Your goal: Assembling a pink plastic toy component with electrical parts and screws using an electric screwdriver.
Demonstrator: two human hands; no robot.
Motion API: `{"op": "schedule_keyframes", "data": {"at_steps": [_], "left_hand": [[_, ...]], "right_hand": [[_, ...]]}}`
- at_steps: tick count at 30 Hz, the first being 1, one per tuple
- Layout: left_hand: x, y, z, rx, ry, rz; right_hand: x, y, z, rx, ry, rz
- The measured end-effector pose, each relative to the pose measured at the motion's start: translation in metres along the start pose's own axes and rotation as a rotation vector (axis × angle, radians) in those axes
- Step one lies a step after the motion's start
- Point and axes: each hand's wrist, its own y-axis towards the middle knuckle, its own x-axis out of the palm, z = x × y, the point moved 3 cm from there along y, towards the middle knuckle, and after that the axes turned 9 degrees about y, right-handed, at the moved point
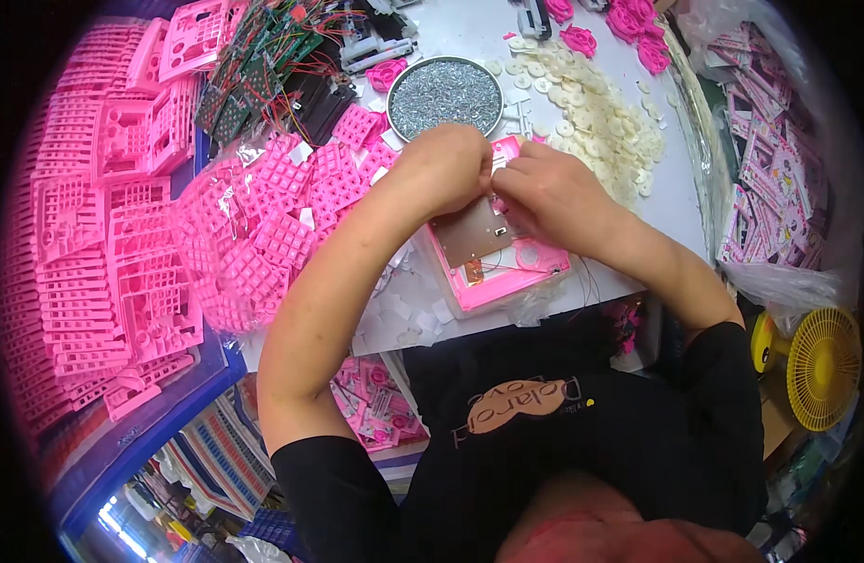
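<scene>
A pink plastic housing [493,296] lies face down at a tilt in front of me on the white table. A brownish flat board [469,235] sits inside it, with thin wires and a round pink opening beside it. My left hand [451,167] bends over the far end of the housing, its fingers closed. Close against it, my right hand [551,197] reaches in from the right with fingers pinched together over the board's far edge. Whatever the fingertips hold is hidden or too small to make out.
Beyond my hands stands a round tin of small screws [446,94], beside scattered whitish discs [615,136]. Pink keypads [282,239] and wired green circuit boards [272,70] pile up on the left. Stacked pink casings [122,235] stand farther left; a yellow fan [823,369] is at right.
</scene>
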Motion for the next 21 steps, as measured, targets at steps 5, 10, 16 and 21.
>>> {"op": "schedule_keyframes", "data": {"at_steps": [5, 10, 16, 21], "left_hand": [[0.007, -0.011, 0.001, 0.126, 0.028, 0.149], [0.008, -0.011, -0.004, 0.093, -0.057, 0.139], [0.007, -0.012, -0.003, 0.053, -0.073, 0.111], [0.003, -0.014, 0.0, 0.011, -0.094, 0.069]], "right_hand": [[0.007, -0.006, 0.02, 0.006, 0.119, 0.165], [0.003, -0.002, 0.016, 0.11, 0.067, 0.091], [-0.006, -0.012, 0.013, -0.167, 0.015, -0.033], [-0.006, -0.012, 0.005, -0.173, -0.05, -0.061]]}}
